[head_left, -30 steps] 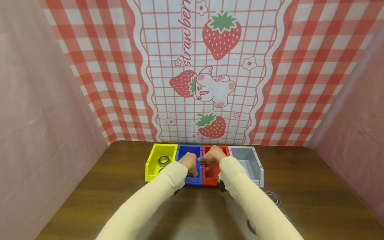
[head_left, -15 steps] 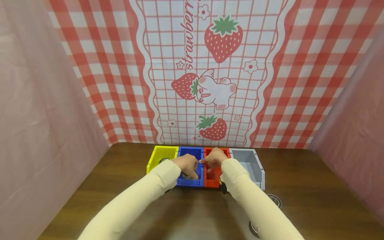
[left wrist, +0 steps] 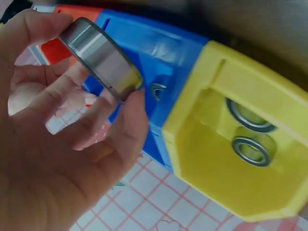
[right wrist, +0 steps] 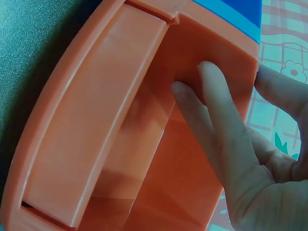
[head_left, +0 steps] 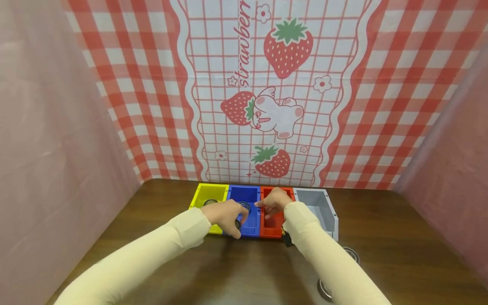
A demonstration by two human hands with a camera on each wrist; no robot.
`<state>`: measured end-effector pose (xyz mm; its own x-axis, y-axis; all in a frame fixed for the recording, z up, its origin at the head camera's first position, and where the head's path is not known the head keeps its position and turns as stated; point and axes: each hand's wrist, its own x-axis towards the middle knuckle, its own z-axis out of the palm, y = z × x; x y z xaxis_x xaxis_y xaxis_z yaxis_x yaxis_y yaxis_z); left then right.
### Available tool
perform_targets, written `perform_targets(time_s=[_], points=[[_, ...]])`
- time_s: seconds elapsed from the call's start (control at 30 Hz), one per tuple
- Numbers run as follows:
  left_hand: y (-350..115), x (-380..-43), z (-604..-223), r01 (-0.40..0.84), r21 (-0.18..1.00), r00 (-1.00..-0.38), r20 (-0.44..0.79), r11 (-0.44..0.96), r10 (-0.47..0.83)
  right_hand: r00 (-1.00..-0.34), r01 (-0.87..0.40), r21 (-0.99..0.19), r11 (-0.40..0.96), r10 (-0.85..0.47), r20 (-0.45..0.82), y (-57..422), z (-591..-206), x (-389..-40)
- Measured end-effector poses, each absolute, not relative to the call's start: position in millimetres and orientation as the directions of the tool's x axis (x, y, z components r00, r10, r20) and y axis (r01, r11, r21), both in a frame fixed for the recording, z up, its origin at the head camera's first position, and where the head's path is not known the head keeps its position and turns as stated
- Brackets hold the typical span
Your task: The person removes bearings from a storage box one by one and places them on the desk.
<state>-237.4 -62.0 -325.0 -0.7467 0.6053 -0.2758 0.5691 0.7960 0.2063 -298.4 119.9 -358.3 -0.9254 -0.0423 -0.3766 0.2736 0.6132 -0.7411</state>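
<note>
A metal ball bearing (left wrist: 103, 60) is pinched edge-on between the thumb and fingers of my left hand (head_left: 225, 215), over the front of the blue bin (head_left: 249, 231). Another bearing (head_left: 244, 206) lies inside that bin. To its left, the yellow bin (left wrist: 192, 96) contains a larger bearing (left wrist: 234, 113) and a smaller bearing (left wrist: 250, 151). My right hand (head_left: 276, 201) is at the red bin (right wrist: 96, 115), two extended fingers (right wrist: 219, 91) reaching inside. Another finger reaches toward the divider beside the blue bin; whether it presses there I cannot tell.
A grey bin (head_left: 331, 209) closes the row on the right. Two bearings lie on the wooden table (head_left: 389, 237), partly covered by the right sleeve: a farther bearing (head_left: 356, 255) and a nearer bearing (head_left: 322, 291). A checked strawberry cloth (head_left: 282, 123) hangs behind the bins.
My left hand has drawn back out of the blue bin, leftward and toward me, bringing up a bearing. Another bearing in the blue bin has come into sight. The right hand stays at the red bin.
</note>
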Motion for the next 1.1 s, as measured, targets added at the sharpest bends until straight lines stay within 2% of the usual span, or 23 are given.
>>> perform_targets(time_s=[0.17, 0.37, 0.63, 0.73, 0.97, 1.1], points=[[-79, -228, -331, 0.677, 0.191, -0.686, -0.185, 0.711, 0.704, -0.926, 0.27, -0.724, 0.634, -0.035, -0.376, 117, -358, -299], [-103, -213, -341, 0.714, 0.14, -0.677, -0.108, 0.686, 0.728, -0.926, 0.265, -0.719, 0.642, -0.039, -0.376, 113, -360, -300], [-127, -204, -356, 0.775, 0.071, -0.627, -0.039, 0.628, 0.778, -0.928, 0.251, -0.728, 0.638, -0.056, -0.369, 120, -355, -301], [-139, -202, -364, 0.764, 0.063, -0.641, -0.045, 0.642, 0.766, -0.93, 0.247, -0.728, 0.639, -0.053, -0.363, 123, -353, -301], [-171, -194, -382, 0.691, 0.135, -0.707, -0.077, 0.71, 0.703, -0.927, 0.248, -0.722, 0.646, -0.059, -0.372, 121, -359, -300], [-182, -194, -389, 0.673, 0.151, -0.724, -0.063, 0.724, 0.687, -0.931, 0.247, -0.73, 0.637, -0.054, -0.362, 120, -360, -300]])
